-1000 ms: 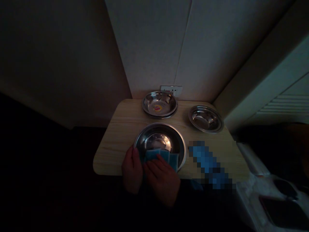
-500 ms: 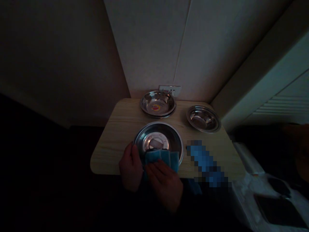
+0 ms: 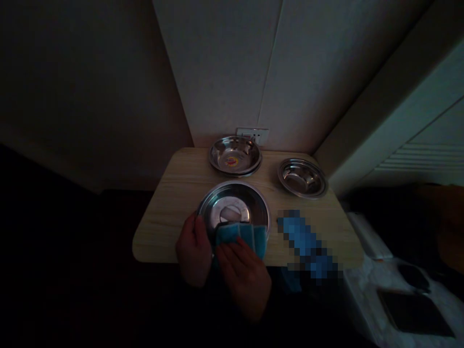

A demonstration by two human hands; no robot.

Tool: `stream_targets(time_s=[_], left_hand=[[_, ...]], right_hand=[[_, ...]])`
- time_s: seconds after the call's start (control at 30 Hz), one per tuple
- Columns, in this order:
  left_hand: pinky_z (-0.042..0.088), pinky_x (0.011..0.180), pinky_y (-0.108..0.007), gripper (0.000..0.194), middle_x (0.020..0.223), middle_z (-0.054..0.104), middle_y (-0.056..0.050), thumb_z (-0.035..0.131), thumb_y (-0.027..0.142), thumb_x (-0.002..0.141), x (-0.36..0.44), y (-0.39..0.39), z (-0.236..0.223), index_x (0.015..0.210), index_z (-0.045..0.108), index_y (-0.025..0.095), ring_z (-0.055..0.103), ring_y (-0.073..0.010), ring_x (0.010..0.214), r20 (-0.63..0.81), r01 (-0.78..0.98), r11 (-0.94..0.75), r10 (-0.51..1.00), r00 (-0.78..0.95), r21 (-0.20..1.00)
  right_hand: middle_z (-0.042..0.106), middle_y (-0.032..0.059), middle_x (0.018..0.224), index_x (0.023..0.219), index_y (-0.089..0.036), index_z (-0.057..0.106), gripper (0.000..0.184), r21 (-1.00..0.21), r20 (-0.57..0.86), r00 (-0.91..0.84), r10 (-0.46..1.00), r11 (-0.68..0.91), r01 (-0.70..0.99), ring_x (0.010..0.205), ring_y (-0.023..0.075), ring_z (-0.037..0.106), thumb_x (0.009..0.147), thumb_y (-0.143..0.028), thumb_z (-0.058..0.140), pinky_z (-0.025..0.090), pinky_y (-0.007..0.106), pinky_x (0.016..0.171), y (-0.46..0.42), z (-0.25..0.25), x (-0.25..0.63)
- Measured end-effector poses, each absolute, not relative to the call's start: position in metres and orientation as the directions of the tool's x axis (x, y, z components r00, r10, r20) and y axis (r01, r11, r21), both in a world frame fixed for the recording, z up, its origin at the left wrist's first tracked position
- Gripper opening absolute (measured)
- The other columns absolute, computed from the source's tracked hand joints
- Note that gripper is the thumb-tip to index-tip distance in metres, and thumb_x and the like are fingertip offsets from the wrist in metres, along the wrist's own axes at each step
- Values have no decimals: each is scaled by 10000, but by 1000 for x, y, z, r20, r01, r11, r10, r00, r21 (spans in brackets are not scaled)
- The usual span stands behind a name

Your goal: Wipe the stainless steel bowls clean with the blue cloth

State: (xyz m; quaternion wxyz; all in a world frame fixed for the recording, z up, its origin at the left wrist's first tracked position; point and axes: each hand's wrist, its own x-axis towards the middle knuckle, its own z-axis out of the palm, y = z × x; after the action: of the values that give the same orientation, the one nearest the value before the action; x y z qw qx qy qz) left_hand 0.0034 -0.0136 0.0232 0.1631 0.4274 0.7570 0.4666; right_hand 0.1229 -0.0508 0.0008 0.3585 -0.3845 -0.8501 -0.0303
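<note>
A shiny metal basin [image 3: 255, 197] is at the near edge of the small wooden table, its inside facing up. My left hand [image 3: 195, 250] grips its rim on the near left, thumb on top. A teal cloth [image 3: 242, 235] hangs over the basin's near rim and inner wall. My right hand [image 3: 246, 278] presses on that cloth with its fingers together, covering the cloth's lower part. The near rim of the basin is hidden under the cloth and hands.
Nested metal bowls [image 3: 235, 155] with a round sticker stand at the back of the table [image 3: 166, 212]. Smaller nested bowls [image 3: 302, 179] stand at the back right. A pixelated blue shape [image 3: 302, 237] lies at right. A wall socket [image 3: 253, 135] is behind.
The whole view has shifted slightly, so everything appears a little further left. Both hands keep their hold on the basin and the cloth, with hardly any other movement visible.
</note>
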Motion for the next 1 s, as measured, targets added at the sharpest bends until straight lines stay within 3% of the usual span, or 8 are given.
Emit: stream_targets(time_s=[0.1, 0.23, 0.33, 0.43, 0.67, 0.87, 1.0], left_hand=[[477, 674, -276, 352, 798, 692, -66, 380, 387, 854, -2, -15, 22, 924, 635, 155, 625, -184, 714, 131, 504, 213, 816, -564, 837], [470, 688, -269, 377, 852, 697, -60, 365, 407, 870, -9, -14, 22, 948, 638, 158, 624, -184, 764, 89, 508, 183, 881, -464, 842], [465, 696, -254, 367, 876, 700, -43, 372, 406, 879, -9, -11, 24, 952, 643, 169, 621, -173, 787, 80, 471, 144, 903, -423, 870], [470, 700, -257, 366, 856, 704, -46, 379, 406, 874, -5, -8, 25, 936, 647, 165, 626, -173, 775, 121, 474, 135, 873, -472, 870], [475, 687, -266, 392, 842, 710, -66, 369, 410, 865, -1, -11, 27, 934, 655, 151, 639, -182, 753, 178, 542, 159, 837, -517, 825], [468, 686, -247, 370, 845, 699, -46, 404, 413, 858, -11, -4, 37, 943, 659, 158, 623, -172, 769, 128, 507, 74, 927, -352, 859], [462, 662, -246, 348, 740, 667, -22, 428, 414, 846, -10, 6, 41, 850, 661, 155, 600, -163, 720, 66, 421, 107, 924, -376, 901]], right_hand=[[709, 77, 1000, 1073, -91, 630, 282, -214, 622, -485, 614, 730, 649, 924, 175, 633, 947, -119, 379, 450, 381, 998, -49, 1, 122], [704, 67, 1041, 1088, -92, 620, 279, -42, 516, -746, 421, 882, 469, 971, 184, 626, 949, -121, 381, 356, 477, 1066, -27, 13, 181], [689, 70, 1087, 1126, -85, 600, 282, 35, 436, -825, 361, 909, 416, 1040, 200, 602, 951, -127, 384, 313, 501, 1086, -13, 20, 216], [699, 79, 1052, 1091, -80, 616, 271, 19, 460, -797, 392, 893, 450, 1011, 201, 612, 946, -124, 392, 360, 469, 1063, -16, 17, 207], [713, 89, 968, 1047, -81, 624, 226, -189, 579, -583, 570, 789, 584, 919, 176, 640, 923, -113, 438, 456, 394, 992, -43, 2, 145], [684, 72, 1100, 1154, -103, 578, 273, 8, 430, -822, 374, 909, 417, 1037, 190, 607, 941, -131, 410, 391, 474, 1039, -12, 12, 203], [685, 103, 1081, 1126, -81, 595, 266, 55, 415, -843, 341, 916, 397, 1025, 208, 608, 932, -118, 416, 428, 456, 998, -8, 10, 215]])
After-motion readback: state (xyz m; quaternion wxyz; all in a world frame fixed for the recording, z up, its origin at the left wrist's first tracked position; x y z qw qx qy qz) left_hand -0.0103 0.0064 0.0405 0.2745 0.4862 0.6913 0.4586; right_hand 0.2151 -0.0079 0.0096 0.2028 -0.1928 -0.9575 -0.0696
